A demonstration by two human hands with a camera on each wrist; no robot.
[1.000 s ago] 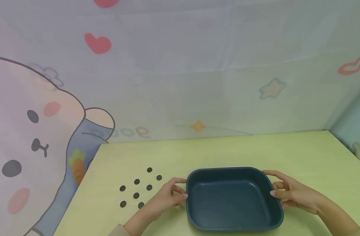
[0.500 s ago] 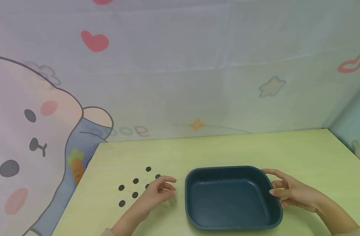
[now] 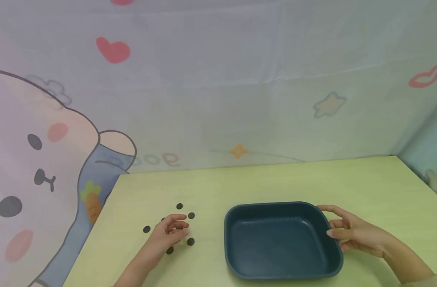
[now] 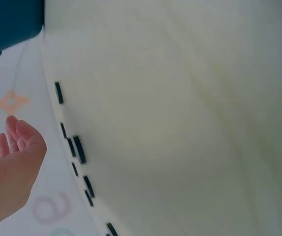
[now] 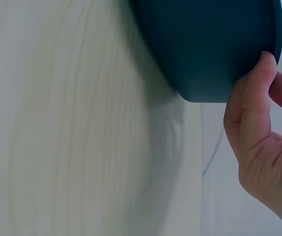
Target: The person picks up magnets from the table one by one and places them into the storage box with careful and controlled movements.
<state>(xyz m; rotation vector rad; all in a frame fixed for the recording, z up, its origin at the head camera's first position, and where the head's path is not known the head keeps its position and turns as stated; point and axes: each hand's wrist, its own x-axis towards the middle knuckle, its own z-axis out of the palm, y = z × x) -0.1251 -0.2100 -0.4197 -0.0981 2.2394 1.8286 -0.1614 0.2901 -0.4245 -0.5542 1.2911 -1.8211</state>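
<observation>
My left hand (image 3: 164, 235) hovers over a loose group of small black discs on the table, its fingers loosely bent with nothing visible between them. It hides several of the discs. One disc (image 3: 191, 241) lies just beyond the thumb, another disc (image 3: 146, 229) to the left of the wrist. In the left wrist view the discs show edge-on, like this one (image 4: 79, 149). A dark teal, rounded rectangular basin (image 3: 281, 247) sits to the right, with nothing in it. My right hand (image 3: 359, 235) grips its right rim, thumb over the edge and fingers outside.
The pale yellow-green tabletop (image 3: 275, 181) extends behind and to both sides of the basin. A printed cloth backdrop (image 3: 218, 99) hangs along the table's back edge, with a cartoon bear at the left.
My left hand has left the basin's left side and moved left over the black discs, uncovering the ones near the basin. The right hand keeps its hold and the basin stays in place.
</observation>
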